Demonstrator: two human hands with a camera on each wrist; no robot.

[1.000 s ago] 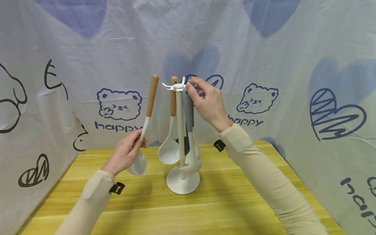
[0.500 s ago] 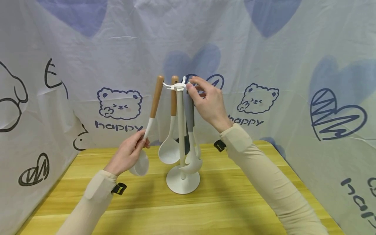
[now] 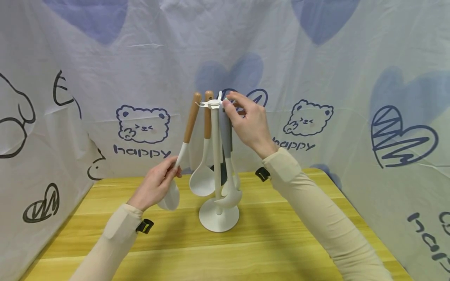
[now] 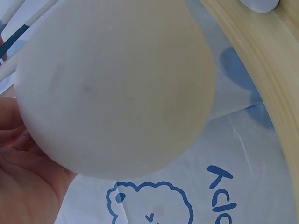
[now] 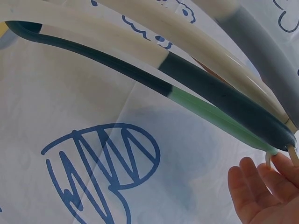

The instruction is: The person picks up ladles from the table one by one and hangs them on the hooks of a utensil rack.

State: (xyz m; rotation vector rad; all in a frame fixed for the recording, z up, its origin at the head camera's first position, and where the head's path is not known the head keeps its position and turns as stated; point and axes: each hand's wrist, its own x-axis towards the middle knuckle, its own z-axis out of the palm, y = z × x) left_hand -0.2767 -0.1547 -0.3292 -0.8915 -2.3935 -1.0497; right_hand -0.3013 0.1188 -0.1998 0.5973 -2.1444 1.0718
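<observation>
In the head view, my left hand (image 3: 152, 187) grips the white neck of a ladle (image 3: 192, 123) with a wooden handle. The ladle leans right, its handle top at the left hook of a white utensil rack (image 3: 216, 156); I cannot tell if it hangs there. Its white bowl (image 4: 117, 93) fills much of the left wrist view. My right hand (image 3: 251, 123) pinches the rack's top at a right-hand hook, thumb and forefinger together, above a grey-handled ladle (image 3: 225, 132). The right wrist view shows that hand (image 5: 261, 193) by the handle ends.
Behind the pole hangs another wooden-handled ladle (image 3: 202, 181). A green-handled utensil (image 5: 210, 112) and a dark-handled one (image 5: 219, 93) also hang on the rack. Its round base (image 3: 219, 222) stands on a wooden table (image 3: 197, 257), with printed cloth (image 3: 316, 78) around.
My left hand has moved a little to the right with the ladle, bringing the handle top from left of the rack up to its left hook. The right hand stays at the rack's top.
</observation>
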